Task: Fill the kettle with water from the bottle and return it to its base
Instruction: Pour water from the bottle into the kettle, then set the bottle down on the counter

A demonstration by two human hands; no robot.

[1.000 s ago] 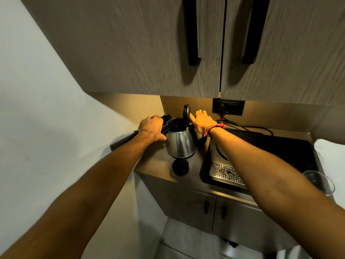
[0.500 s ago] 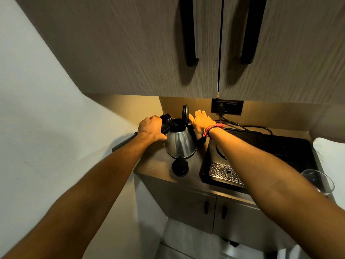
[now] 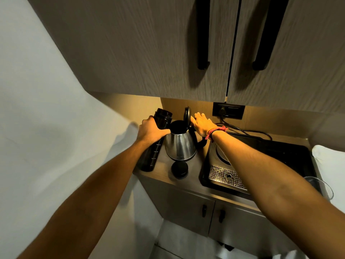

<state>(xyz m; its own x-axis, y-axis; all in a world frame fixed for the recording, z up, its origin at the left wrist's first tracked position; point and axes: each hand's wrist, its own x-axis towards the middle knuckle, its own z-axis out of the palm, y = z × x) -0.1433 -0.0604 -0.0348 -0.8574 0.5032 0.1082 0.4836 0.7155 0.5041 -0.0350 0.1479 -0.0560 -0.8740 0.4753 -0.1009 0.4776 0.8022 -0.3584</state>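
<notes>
Tipped before, your bottle (image 3: pixel 155 141) now stands upright at the counter's (image 3: pixel 194 182) left edge in your left hand's (image 3: pixel 151 130) wrap, pouring apparently done, while your right hand (image 3: pixel 203 124) lies flat-fingered by the kettle's (image 3: pixel 180 144) raised lid (image 3: pixel 187 114), base return pending.

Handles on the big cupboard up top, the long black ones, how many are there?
2. One handle hangs on the left door, the other handle on the right door, either side of the gap between the doors. Their tops run out of the picture.
</notes>
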